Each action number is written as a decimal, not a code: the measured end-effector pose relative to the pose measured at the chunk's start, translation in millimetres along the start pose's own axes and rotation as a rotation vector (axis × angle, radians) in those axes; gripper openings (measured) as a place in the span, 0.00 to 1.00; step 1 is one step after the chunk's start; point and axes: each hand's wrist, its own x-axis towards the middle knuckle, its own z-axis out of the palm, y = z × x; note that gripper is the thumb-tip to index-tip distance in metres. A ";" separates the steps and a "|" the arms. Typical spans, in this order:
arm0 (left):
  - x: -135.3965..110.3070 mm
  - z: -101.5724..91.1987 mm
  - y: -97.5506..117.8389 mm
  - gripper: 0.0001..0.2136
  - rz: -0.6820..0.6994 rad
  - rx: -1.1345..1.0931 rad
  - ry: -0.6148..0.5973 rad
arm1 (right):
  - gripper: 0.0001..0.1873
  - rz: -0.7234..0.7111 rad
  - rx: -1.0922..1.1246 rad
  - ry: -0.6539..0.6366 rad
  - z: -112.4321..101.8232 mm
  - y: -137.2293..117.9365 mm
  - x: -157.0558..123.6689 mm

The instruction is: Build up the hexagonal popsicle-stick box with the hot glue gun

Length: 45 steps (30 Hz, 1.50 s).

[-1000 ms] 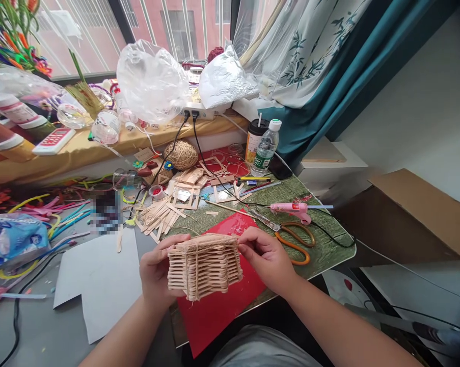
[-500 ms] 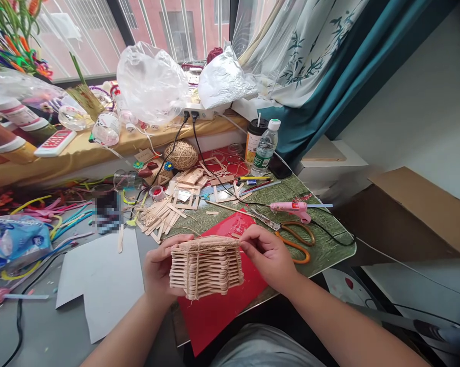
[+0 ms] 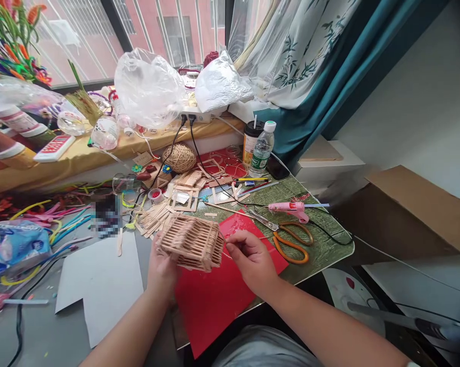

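While my left grip (image 3: 161, 272) cups the stick house (image 3: 191, 242) from beneath, the house hangs just above the table's (image 3: 321, 250) near edge, over the left edge of the red sheet (image 3: 222, 298). Its long axis runs left to right. The right end points at my right grip (image 3: 252, 261), which sits just beside it, with thumb and forefinger pinched on what looks like a thin twine (image 3: 224, 251). A second ago both grips held the house's ends, its slatted wall facing me. Now it is tipped and raised, and the right grip is off it.
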 end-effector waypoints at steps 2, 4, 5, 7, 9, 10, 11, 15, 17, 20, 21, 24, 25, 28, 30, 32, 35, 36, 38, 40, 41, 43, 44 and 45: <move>4.4 4.7 -0.4 0.33 -0.051 -0.095 0.006 | 0.07 -0.016 -0.056 0.004 1.0 1.5 -2.1; 6.8 7.3 -1.3 0.33 -0.096 -0.167 0.002 | 0.06 -0.039 -0.100 -0.015 2.2 2.0 -4.1; 7.2 7.5 -2.2 0.32 -0.122 -0.187 -0.002 | 0.05 -0.049 -0.111 -0.026 3.3 2.0 -5.0; 6.3 6.6 -4.7 0.32 -0.170 -0.210 -0.003 | 0.05 -0.056 -0.104 -0.042 6.6 2.2 -6.6; 4.3 5.3 -7.0 0.33 -0.220 -0.219 0.001 | 0.05 -0.052 -0.072 -0.057 11.0 3.2 -7.8; 3.2 5.0 -7.8 0.33 -0.247 -0.221 0.005 | 0.05 -0.048 -0.053 -0.064 13.3 4.0 -8.4; 2.4 5.1 -8.2 0.34 -0.272 -0.222 0.008 | 0.04 -0.045 -0.034 -0.068 15.5 4.8 -9.0; 1.8 7.4 -6.6 0.35 -0.342 -0.231 0.011 | 0.03 -0.032 0.002 -0.061 21.4 3.7 -11.5; 2.8 8.6 -4.6 0.34 -0.364 -0.255 0.024 | 0.03 -0.042 -0.007 -0.056 21.8 -1.4 -12.4; 3.9 9.7 -0.5 0.33 -0.384 -0.295 0.029 | 0.03 -0.066 -0.028 -0.053 19.7 -11.9 -12.6; 3.8 10.0 1.0 0.33 -0.387 -0.302 0.016 | 0.03 -0.072 -0.035 -0.054 18.8 -15.0 -12.5; 2.5 11.3 5.3 0.36 -0.380 -0.318 -0.042 | 0.03 -0.076 -0.049 -0.056 17.1 -20.0 -12.3; 1.9 11.8 6.3 0.37 -0.375 -0.325 -0.058 | 0.03 -0.069 -0.047 -0.055 17.3 -20.1 -12.6; 0.4 12.9 7.1 0.35 -0.374 -0.352 -0.078 | 0.04 -0.035 -0.018 -0.065 20.6 -16.4 -14.6; 0.1 12.5 5.9 0.32 -0.390 -0.374 -0.085 | 0.05 -0.019 0.003 -0.072 23.7 -12.7 -16.1; 0.2 10.8 4.3 0.32 -0.413 -0.399 -0.100 | 0.06 -0.014 0.011 -0.074 26.3 -10.1 -17.3; 0.1 6.3 2.8 0.29 -0.461 -0.402 -0.127 | 0.06 -0.028 -0.010 -0.080 27.7 -10.5 -19.3; 0.0 4.6 2.8 0.27 -0.470 -0.391 -0.131 | 0.07 -0.030 -0.023 -0.087 27.8 -11.7 -20.3; -0.3 1.7 3.9 0.23 -0.477 -0.370 -0.135 | 0.09 -0.002 -0.031 -0.109 28.1 -14.4 -23.4; -0.1 0.3 6.1 0.22 -0.496 -0.359 -0.151 | 0.13 0.073 0.001 -0.140 29.8 -15.9 -27.4; 0.2 0.3 7.5 0.23 -0.518 -0.352 -0.164 | 0.14 0.118 0.034 -0.158 31.4 -15.9 -29.5; 0.9 1.5 10.4 0.24 -0.570 -0.329 -0.181 | 0.18 0.201 0.112 -0.188 35.8 -14.5 -33.0; 1.2 2.6 11.8 0.25 -0.589 -0.317 -0.184 | 0.19 0.234 0.146 -0.200 38.5 -13.5 -34.3; 1.3 3.8 12.9 0.25 -0.599 -0.306 -0.182 | 0.20 0.262 0.173 -0.207 41.3 -12.4 -35.1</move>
